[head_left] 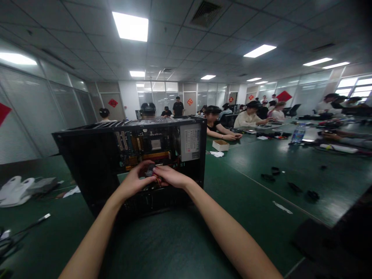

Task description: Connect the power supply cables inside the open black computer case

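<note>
Left hand: the left hand (136,180) curls thumb and fingers about a small dark part (150,170), pinching it.
Right hand: the right hand (172,176) meets it from the other side, fingertips pinching the same part; thin coloured wires (158,180) show below.
Dark part: between both hands, in front of the case's open side; whether it touches anything inside, I cannot tell.
Case: the black case (84,166) stands on the green table (232,186), power supply (190,142) at its upper right.
Right of case: a small box (221,145).
</note>
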